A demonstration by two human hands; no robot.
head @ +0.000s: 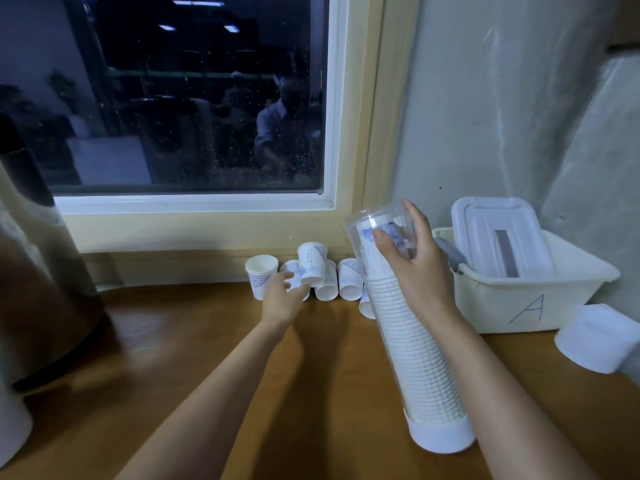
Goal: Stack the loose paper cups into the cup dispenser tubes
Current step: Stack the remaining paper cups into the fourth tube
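A clear dispenser tube [408,341] with a white end cap stands tilted on the wooden counter, nearly full of stacked white cups. My right hand [412,258] grips it near its open top. Several loose white paper cups with blue print [349,278] lie and stand by the wall under the window. One upright cup [261,275] stands at the left of the group. My left hand [282,296] reaches into the group, fingers curled around a cup lying on its side [292,271], with another cup [311,265] resting just above it.
A cream plastic bin [519,299] marked "A" holds a white lidded box [498,237] at the right. A white cap [595,337] lies near the right edge. A large metal urn [38,278] stands at the left. The window sill and wall are behind the cups.
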